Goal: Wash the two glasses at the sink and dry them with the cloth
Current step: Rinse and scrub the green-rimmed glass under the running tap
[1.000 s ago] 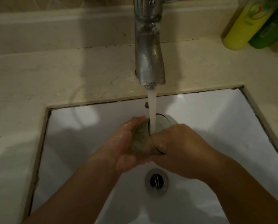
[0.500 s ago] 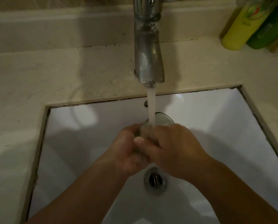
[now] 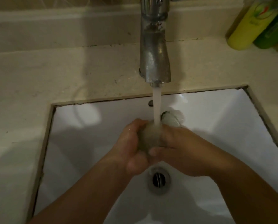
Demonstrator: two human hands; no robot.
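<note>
A clear glass lies tilted between both hands over the white sink, its mouth pointing away to the right. Water runs from the chrome tap straight onto the glass's side. My left hand cups the glass from the left and below. My right hand wraps it from the right, thumb across the front. Most of the glass is hidden by fingers and water. No second glass and no cloth are in view.
The drain sits just under my hands. A beige stone counter surrounds the sink. A yellow bottle and a green bottle stand at the back right corner.
The glass has turned and dropped lower in my hands, so the stream now strikes its side instead of its rim. My right thumb has slid down across the front.
</note>
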